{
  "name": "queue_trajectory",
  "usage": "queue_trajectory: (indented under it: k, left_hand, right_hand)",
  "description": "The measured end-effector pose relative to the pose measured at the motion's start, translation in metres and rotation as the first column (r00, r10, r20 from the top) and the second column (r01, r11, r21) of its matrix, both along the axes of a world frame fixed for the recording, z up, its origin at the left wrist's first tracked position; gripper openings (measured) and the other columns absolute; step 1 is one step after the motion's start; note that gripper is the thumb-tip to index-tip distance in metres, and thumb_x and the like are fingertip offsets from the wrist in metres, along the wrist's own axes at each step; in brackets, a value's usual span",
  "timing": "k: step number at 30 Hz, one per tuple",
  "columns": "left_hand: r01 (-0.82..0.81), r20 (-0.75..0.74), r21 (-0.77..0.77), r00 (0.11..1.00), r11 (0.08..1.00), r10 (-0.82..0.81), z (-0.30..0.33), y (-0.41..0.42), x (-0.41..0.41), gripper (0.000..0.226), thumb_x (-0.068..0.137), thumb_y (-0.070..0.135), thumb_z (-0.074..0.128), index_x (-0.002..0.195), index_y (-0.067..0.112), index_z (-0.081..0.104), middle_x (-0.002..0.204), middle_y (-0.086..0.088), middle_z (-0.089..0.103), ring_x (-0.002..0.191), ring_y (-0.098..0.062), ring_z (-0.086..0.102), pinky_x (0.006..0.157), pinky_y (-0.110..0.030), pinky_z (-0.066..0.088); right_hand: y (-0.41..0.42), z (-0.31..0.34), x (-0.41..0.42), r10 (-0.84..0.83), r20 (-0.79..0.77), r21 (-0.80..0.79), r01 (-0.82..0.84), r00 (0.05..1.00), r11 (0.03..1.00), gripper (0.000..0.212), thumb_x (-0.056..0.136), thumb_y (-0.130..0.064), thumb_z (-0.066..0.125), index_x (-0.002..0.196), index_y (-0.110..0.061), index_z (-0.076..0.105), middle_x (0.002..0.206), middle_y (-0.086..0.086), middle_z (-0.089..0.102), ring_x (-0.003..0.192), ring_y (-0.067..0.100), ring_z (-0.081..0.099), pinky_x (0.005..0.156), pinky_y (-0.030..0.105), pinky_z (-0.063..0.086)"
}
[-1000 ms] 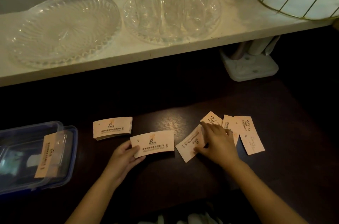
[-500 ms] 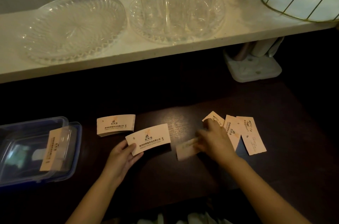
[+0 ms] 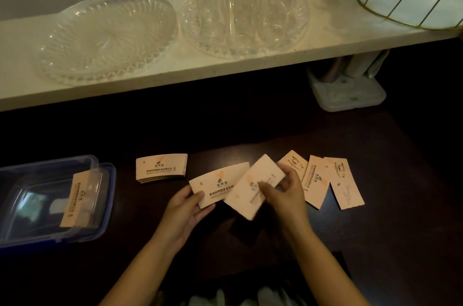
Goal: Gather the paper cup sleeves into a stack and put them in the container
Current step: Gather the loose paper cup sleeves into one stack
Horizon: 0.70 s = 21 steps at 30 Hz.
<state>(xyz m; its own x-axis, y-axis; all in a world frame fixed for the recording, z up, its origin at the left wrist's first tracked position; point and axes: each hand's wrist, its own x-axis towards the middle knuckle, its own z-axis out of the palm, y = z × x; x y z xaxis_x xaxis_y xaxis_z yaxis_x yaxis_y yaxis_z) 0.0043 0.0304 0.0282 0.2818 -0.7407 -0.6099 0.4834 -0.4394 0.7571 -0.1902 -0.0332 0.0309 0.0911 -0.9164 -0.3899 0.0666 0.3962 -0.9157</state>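
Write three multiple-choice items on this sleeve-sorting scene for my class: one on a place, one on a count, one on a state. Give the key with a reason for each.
1. Where is the blue-rimmed clear plastic container?
A. on the white shelf
B. on the dark table, left of both hands
C. right of the loose sleeves

2. How many loose pale paper sleeves lie flat to the right of the right hand?
A. one
B. three
C. six

3. What is the right hand doing?
A. resting empty
B. holding a tilted pale sleeve
C. lifting a glass dish

Key: 1 B, it sits at the table's left edge. 2 B, three lie fanned there. 3 B, its fingers pinch a sleeve near the one in the left hand.
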Motion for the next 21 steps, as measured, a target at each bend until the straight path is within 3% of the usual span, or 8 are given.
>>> queue_trajectory:
  k: [2, 6, 11, 13, 14, 16, 18, 21]
  left_hand:
    - [-0.007, -0.027, -0.008, 1.000, 1.000, 0.007, 0.002, 0.002, -0.006, 0.023, 0.089, 0.003, 0.048, 0.107, 0.013, 0.058, 0.101, -0.011, 0.070, 0.093, -0.021, 0.067, 0.067, -0.028, 0.059]
    - [-0.028, -0.047, -0.022, 0.999, 0.999, 0.027, 0.004, 0.006, -0.013, 0.024, 0.090, 0.004, 0.046, 0.109, 0.015, 0.057, 0.103, -0.011, 0.069, 0.096, -0.023, 0.066, 0.069, -0.030, 0.059]
    - [0.058, 0.085, -0.037, 0.995, 0.998, -0.055, 0.002, 0.010, -0.027, 0.022, 0.086, 0.005, 0.053, 0.100, 0.022, 0.059, 0.085, 0.001, 0.076, 0.085, -0.016, 0.070, 0.063, -0.027, 0.058]
    - [0.033, 0.086, -0.030, 0.996, 0.999, -0.031, 0.000, 0.010, -0.029, 0.023, 0.086, 0.004, 0.053, 0.102, 0.019, 0.059, 0.086, -0.002, 0.076, 0.084, -0.017, 0.071, 0.062, -0.027, 0.058]
    - [0.017, 0.069, -0.026, 0.997, 1.000, -0.015, 0.000, 0.009, -0.028, 0.024, 0.086, 0.004, 0.053, 0.106, 0.016, 0.059, 0.091, -0.005, 0.075, 0.086, -0.020, 0.070, 0.063, -0.029, 0.058]
    - [-0.024, 0.030, -0.006, 0.999, 1.000, 0.024, -0.001, 0.007, -0.024, 0.028, 0.086, 0.005, 0.052, 0.112, 0.014, 0.057, 0.102, -0.010, 0.070, 0.094, -0.024, 0.067, 0.067, -0.033, 0.057]
    - [-0.055, -0.002, 0.007, 0.998, 0.998, 0.055, -0.003, 0.006, -0.021, 0.027, 0.087, 0.006, 0.051, 0.111, 0.017, 0.056, 0.104, -0.010, 0.068, 0.096, -0.024, 0.065, 0.069, -0.035, 0.054]
    - [-0.086, -0.017, 0.024, 0.996, 0.996, 0.087, -0.006, 0.003, -0.022, 0.024, 0.088, 0.007, 0.050, 0.106, 0.020, 0.057, 0.101, -0.008, 0.067, 0.093, -0.022, 0.064, 0.069, -0.036, 0.052]
  right_hand:
    - [0.005, -0.005, 0.006, -0.108, -0.018, 0.064, 0.109, 0.994, 0.992, 0.031, 0.080, -0.002, 0.066, 0.093, -0.025, 0.050, 0.093, 0.000, 0.066, 0.079, 0.009, 0.067, 0.060, 0.026, 0.056]
    - [0.017, -0.017, 0.012, -0.142, -0.107, 0.137, 0.156, 0.984, 0.978, 0.025, 0.078, -0.015, 0.071, 0.085, -0.025, 0.049, 0.089, -0.001, 0.065, 0.079, 0.011, 0.065, 0.062, 0.027, 0.054]
    - [0.030, -0.025, 0.015, 0.094, -0.277, 0.124, -0.061, 0.956, 0.990, 0.028, 0.075, -0.030, 0.072, 0.091, -0.021, 0.051, 0.098, 0.001, 0.064, 0.083, 0.010, 0.063, 0.070, 0.029, 0.056]
    - [0.026, -0.026, 0.002, 0.069, -0.405, 0.014, -0.069, 0.912, 0.998, 0.037, 0.075, -0.036, 0.071, 0.101, -0.021, 0.050, 0.111, 0.001, 0.056, 0.092, 0.012, 0.058, 0.078, 0.036, 0.054]
    - [0.021, -0.025, -0.011, -0.002, -0.521, -0.098, -0.057, 0.854, 0.994, 0.043, 0.075, -0.036, 0.071, 0.107, -0.021, 0.049, 0.116, 0.001, 0.051, 0.097, 0.014, 0.054, 0.081, 0.037, 0.053]
    - [0.006, -0.028, -0.044, -0.155, -0.758, -0.286, -0.109, 0.633, 0.952, 0.055, 0.074, -0.036, 0.073, 0.119, -0.016, 0.048, 0.123, 0.006, 0.048, 0.108, 0.020, 0.050, 0.086, 0.042, 0.050]
    - [-0.010, -0.033, -0.074, -0.162, -0.881, -0.225, -0.091, 0.444, 0.970, 0.067, 0.071, -0.045, 0.072, 0.123, -0.011, 0.047, 0.125, 0.012, 0.050, 0.111, 0.027, 0.048, 0.089, 0.048, 0.047]
    - [-0.017, -0.042, -0.085, -0.054, -0.963, -0.060, -0.017, 0.262, 0.998, 0.077, 0.066, -0.065, 0.065, 0.116, -0.007, 0.050, 0.114, 0.016, 0.054, 0.103, 0.031, 0.051, 0.083, 0.048, 0.045]
